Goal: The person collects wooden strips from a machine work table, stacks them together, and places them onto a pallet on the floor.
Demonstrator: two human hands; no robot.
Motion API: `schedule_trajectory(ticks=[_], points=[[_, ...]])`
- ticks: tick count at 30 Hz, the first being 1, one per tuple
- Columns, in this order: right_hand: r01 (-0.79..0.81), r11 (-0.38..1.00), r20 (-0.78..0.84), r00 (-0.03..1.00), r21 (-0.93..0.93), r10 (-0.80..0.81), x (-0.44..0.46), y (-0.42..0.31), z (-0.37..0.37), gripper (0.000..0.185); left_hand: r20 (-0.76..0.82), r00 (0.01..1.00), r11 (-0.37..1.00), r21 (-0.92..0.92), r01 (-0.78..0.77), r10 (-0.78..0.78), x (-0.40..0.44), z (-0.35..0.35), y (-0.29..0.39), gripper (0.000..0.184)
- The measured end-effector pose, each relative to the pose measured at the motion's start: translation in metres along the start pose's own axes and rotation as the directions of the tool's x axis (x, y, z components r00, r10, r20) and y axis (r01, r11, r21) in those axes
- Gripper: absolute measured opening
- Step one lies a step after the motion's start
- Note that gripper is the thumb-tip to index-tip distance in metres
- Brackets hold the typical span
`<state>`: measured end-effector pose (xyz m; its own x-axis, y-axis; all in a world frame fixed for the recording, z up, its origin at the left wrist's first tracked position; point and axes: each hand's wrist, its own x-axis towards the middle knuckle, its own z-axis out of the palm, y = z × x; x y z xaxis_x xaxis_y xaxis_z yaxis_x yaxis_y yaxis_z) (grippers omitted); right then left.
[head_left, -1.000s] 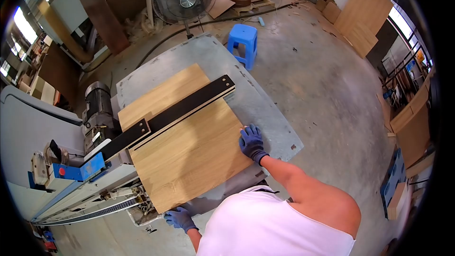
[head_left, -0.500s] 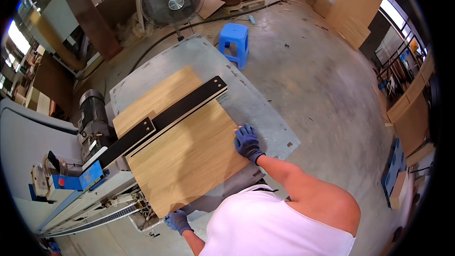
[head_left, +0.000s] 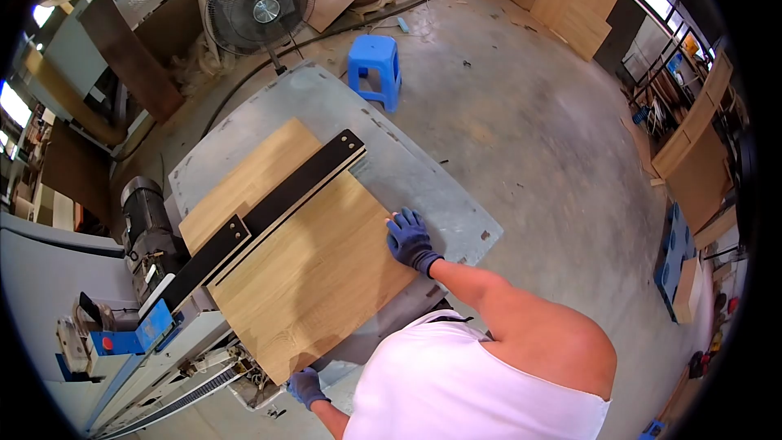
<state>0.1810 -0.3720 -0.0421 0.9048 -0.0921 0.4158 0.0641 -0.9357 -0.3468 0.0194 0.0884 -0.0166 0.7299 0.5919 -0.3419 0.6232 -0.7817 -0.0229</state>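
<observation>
A light wood-grain board (head_left: 314, 265) lies on a grey metal table (head_left: 440, 187), partly under a long black bar (head_left: 293, 187) that crosses it. My right hand (head_left: 411, 242), in a blue glove, rests at the board's right edge with its fingers apart, partly over the metal surface. At the board's near left corner is my left hand (head_left: 305, 388), also gloved; its fingers are bent at the edge and partly hidden there, so its hold is hard to make out.
A motor (head_left: 151, 224) and a machine with a blue bracket (head_left: 134, 341) stand left of the table. Beyond it are a fan (head_left: 262, 8) and a blue stool (head_left: 375, 65). Boards (head_left: 582, 0) lean at the back right.
The view has turned, so the table, fan and stool appear farther left. Both hands remain at the same edges of the board. The distant person's legs are out of view.
</observation>
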Motion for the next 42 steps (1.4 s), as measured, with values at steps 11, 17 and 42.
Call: schedule_trajectory(ticks=[11,17,42], points=[[-0.005,1.0,0.059,0.998,-0.027,0.006,0.003,0.0,0.008,0.043,-0.045,0.999,0.993,0.112,-0.021,0.026,0.01,0.024,-0.013,0.041],[0.046,0.998,0.076,0.996,-0.05,-0.042,0.005,0.0,0.013,0.043,0.109,0.955,0.961,0.026,0.274,-0.275,0.008,0.011,0.001,0.078],[0.04,0.999,0.042,0.998,-0.025,-0.039,0.004,-0.001,0.006,0.044,-0.02,0.999,0.997,-0.078,0.028,-0.03,0.011,0.011,-0.02,0.049]])
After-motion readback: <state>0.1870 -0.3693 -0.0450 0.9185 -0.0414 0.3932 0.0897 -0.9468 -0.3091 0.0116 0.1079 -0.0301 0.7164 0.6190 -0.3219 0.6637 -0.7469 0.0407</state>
